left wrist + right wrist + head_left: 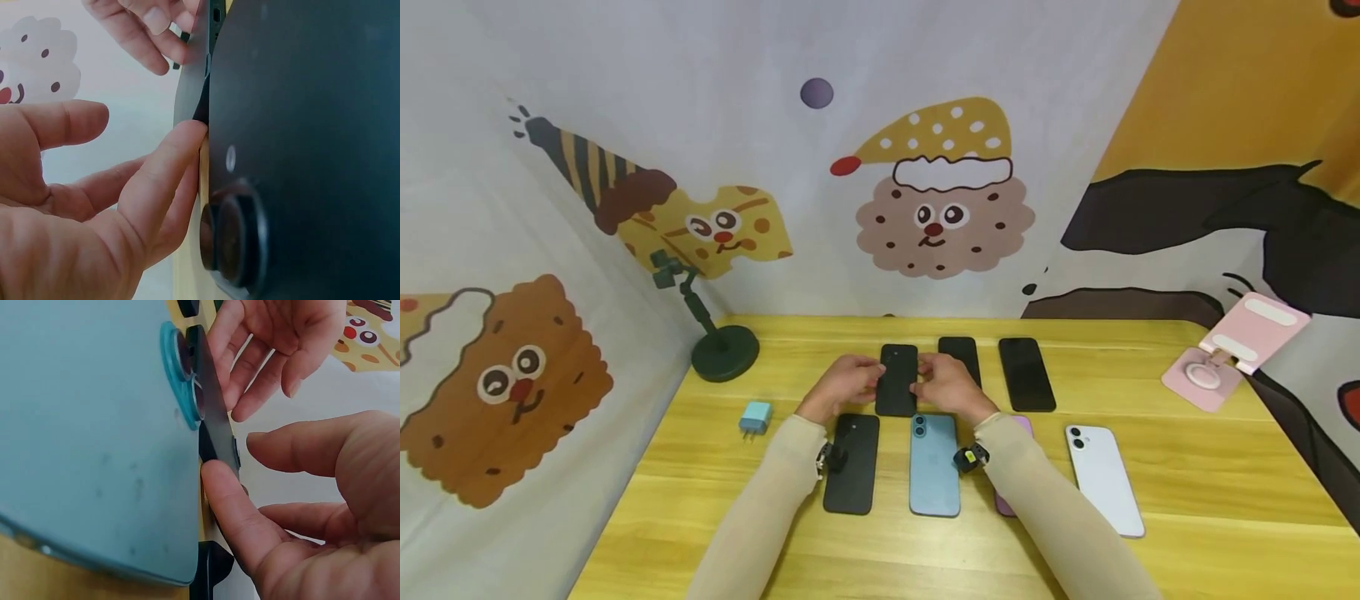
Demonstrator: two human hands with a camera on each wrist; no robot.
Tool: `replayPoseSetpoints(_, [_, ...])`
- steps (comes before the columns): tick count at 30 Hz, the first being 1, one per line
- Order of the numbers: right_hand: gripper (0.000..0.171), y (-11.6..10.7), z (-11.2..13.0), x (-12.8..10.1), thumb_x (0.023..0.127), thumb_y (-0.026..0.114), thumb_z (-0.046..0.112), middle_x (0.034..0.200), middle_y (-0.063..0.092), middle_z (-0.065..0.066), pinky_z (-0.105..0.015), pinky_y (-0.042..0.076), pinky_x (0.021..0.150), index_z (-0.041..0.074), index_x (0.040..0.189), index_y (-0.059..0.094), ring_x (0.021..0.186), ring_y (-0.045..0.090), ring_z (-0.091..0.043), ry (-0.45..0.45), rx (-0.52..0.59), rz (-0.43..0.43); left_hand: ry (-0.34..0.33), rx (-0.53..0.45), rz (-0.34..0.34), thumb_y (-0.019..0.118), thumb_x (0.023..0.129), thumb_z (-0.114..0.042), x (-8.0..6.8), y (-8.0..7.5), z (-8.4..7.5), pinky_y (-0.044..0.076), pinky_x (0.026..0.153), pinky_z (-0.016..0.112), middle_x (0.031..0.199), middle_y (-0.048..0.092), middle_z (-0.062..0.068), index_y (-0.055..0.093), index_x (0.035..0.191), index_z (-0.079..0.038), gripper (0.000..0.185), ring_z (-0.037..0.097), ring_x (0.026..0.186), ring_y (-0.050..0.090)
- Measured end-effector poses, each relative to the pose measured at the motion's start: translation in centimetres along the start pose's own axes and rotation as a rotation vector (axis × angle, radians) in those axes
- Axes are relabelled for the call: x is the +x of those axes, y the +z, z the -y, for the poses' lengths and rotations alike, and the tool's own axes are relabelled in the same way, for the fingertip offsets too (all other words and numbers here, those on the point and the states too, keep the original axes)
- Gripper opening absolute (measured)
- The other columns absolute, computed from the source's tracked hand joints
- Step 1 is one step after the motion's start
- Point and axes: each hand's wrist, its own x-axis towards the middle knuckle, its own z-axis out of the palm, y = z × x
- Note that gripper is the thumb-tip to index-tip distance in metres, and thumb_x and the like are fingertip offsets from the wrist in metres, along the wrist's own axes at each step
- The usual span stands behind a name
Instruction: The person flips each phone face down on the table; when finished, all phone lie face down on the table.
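A black phone lies camera side up in the back row, between my two hands. My left hand has its fingertips at the phone's left edge. On the opposite side, my right hand touches the right edge. In both wrist views one fingertip of each near hand meets the phone's edge, while another finger stays straight and apart from it. A second black phone lies in front, near the left wrist. Beside it is a blue phone, which fills much of the right wrist view.
Two more black phones lie at the back right, one partly behind the right hand. The right sleeve partly covers a purple phone; a white phone lies farther right. A green stand, blue charger plug and pink folding stand flank them.
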Motion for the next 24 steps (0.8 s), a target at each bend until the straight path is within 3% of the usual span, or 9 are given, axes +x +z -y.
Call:
replayPoseSetpoints(11, [0.071,-0.5,-0.9,-0.5,0.097,0.071,0.014,0.152,0.059,-0.016,-0.036,0.061,0.09,0.004,0.161,0.043,0.126,0.067,-0.03,-0.004,0.139,0.064,0.017,-0.008,-0.026,0.06,0.109,-0.03,0.1,0.3,0.1,0.056,0.108,0.046,0.149,0.057,0.02,0.05,0.155,0.0,0.056,0.035,0.136,0.059])
replayPoseSetpoints(18, [0.062,-1.6,-1.0,-1.3,0.101,0.066,0.014,0.148,0.061,-0.022,-0.044,0.059,0.098,-0.003,0.157,0.045,0.131,0.063,-0.036,-0.071,0.148,0.103,0.054,0.008,-0.043,0.063,0.108,-0.032,-0.3,0.5,-0.2,0.055,0.11,0.049,0.147,0.059,0.017,0.054,0.152,-0.002,0.054,0.034,0.134,0.06])
replayPoseSetpoints(24, [0.055,-2.6,-1.3,-1.7,0.104,0.067,0.019,0.146,0.062,-0.019,-0.043,0.061,0.094,0.0,0.153,0.052,0.122,0.066,-0.032,-0.115,0.151,0.089,0.122,0.047,-0.063,0.063,0.107,-0.034,-0.5,1.1,-0.6,0.052,0.112,0.054,0.152,0.058,0.015,0.056,0.151,-0.004,0.053,0.036,0.141,0.056])
